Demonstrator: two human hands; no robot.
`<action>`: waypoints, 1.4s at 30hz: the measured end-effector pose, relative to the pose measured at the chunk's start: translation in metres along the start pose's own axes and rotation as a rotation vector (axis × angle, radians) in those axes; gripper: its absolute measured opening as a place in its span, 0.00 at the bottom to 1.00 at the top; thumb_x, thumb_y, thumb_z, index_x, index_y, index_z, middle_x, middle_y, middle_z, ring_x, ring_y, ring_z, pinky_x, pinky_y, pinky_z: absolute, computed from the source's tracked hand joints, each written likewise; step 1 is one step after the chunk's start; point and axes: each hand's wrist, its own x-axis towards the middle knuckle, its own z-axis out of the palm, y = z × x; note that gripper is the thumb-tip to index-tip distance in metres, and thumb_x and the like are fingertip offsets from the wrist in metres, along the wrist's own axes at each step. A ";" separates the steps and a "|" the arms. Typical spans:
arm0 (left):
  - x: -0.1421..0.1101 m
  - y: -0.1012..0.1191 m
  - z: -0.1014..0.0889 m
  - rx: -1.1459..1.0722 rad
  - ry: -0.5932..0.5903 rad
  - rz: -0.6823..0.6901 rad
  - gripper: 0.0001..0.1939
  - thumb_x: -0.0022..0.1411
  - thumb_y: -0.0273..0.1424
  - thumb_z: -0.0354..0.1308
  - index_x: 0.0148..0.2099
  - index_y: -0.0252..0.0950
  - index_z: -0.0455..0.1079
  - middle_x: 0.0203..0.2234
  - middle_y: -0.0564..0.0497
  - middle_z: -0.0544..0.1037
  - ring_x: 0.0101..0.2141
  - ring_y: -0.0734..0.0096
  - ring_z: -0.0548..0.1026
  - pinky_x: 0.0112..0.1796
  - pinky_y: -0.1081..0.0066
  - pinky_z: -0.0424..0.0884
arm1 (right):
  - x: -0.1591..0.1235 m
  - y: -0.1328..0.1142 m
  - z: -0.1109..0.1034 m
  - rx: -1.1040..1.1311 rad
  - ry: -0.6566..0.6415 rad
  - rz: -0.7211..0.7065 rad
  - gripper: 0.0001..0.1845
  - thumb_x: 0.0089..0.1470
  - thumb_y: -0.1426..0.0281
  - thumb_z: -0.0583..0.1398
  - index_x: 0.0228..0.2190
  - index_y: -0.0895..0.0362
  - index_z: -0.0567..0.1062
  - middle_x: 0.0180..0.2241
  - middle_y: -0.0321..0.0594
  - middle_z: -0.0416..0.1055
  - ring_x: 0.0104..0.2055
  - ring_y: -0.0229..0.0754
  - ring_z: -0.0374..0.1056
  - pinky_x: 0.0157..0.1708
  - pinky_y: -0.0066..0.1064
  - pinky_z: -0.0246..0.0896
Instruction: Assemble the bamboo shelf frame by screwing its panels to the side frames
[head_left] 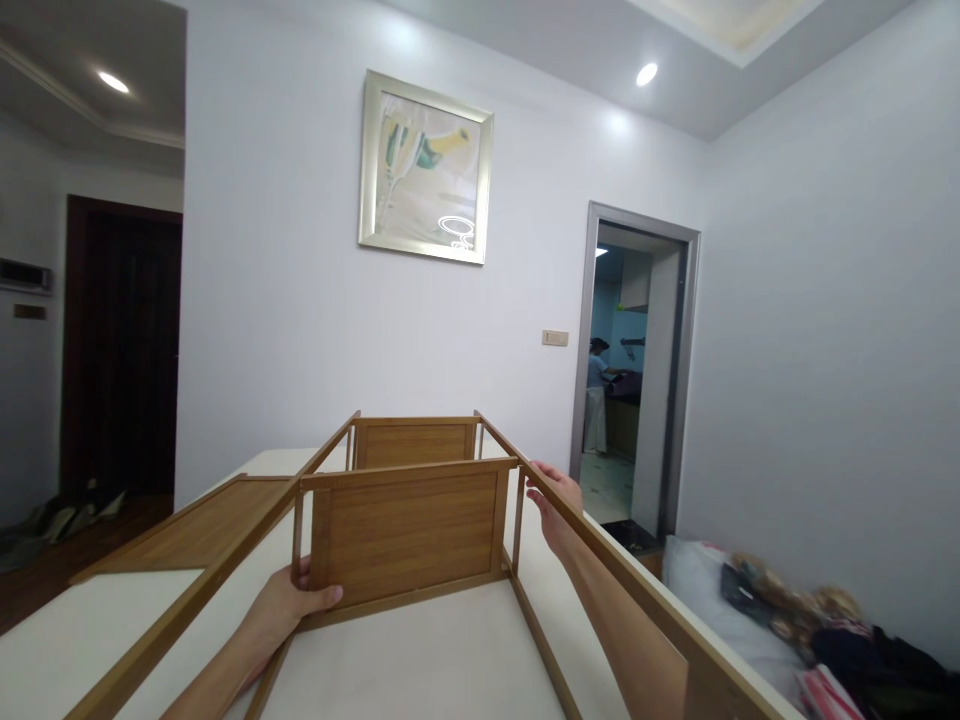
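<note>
A brown wooden shelf frame [180,610] lies on its side on a white table [405,665], its rails running away from me. Across it stands a wooden shelf panel [409,535], tilted slightly between the rails. My left hand [281,610] grips the panel's lower left corner, thumb on the near face and fingers behind the edge. My right hand [556,505] is closed around the upper right rail near the panel's right end; the rail hides part of it. A second panel [416,443] closes the frame's far end.
A loose wooden panel [187,525] lies flat on the table at left. Clothes [862,640] are heaped on a white-covered surface at right. A person [596,395] stands beyond the doorway [581,350]. A framed picture [427,170] hangs on the wall ahead.
</note>
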 end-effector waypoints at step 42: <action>-0.017 0.017 0.009 -0.069 -0.146 -0.005 0.33 0.39 0.32 0.75 0.49 0.32 0.72 0.42 0.40 0.82 0.45 0.43 0.78 0.47 0.50 0.74 | 0.007 0.005 0.006 0.029 0.095 -0.171 0.19 0.37 0.61 0.70 0.30 0.62 0.80 0.28 0.42 0.78 0.26 0.39 0.71 0.26 0.29 0.70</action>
